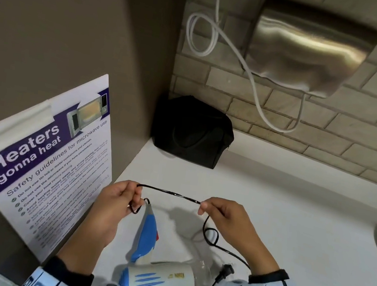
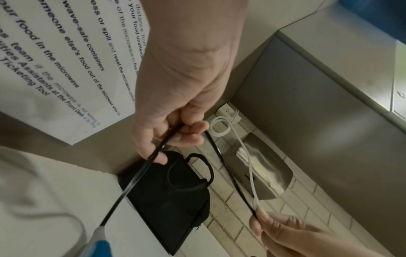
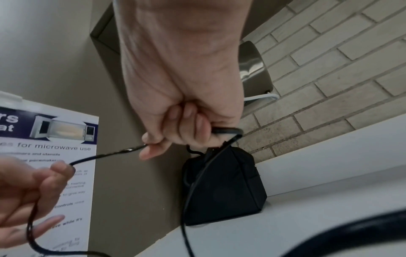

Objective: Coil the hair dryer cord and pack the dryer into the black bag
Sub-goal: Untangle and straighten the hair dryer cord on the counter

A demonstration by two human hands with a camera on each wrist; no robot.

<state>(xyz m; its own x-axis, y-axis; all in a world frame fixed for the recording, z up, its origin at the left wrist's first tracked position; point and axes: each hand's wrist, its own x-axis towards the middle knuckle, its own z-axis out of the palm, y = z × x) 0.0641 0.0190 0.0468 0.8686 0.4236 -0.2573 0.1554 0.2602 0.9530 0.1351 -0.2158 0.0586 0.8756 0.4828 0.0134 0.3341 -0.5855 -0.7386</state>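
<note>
My left hand point(image 1: 114, 201) and right hand point(image 1: 223, 215) are both pinching the cord point(image 1: 170, 193), stretching it between them. The dryer point(image 1: 157, 278) is lying on the bench point(image 1: 293, 219) below; the bag point(image 1: 193, 131) is sitting in the corner.

The left hand point(image 2: 175, 97) reaches down from the top of the picture, its fingers curled round the black cord point(image 2: 136, 180). From the hand the cord runs taut down and left to the grey-and-blue dryer handle point(image 2: 96, 243) at the bottom edge; another stretch runs down and right to the right hand point(image 2: 292, 234), which pinches it between its fingertips point(image 2: 260, 219). The black bag point(image 2: 173, 200) sits below the left hand on the white counter point(image 2: 54, 191), in the corner against the tiled wall. A printed poster point(image 2: 66, 69) is left of the hand, a steel wall unit point(image 2: 263, 173) with a looped white cable point(image 2: 222, 128) right of the bag
</note>
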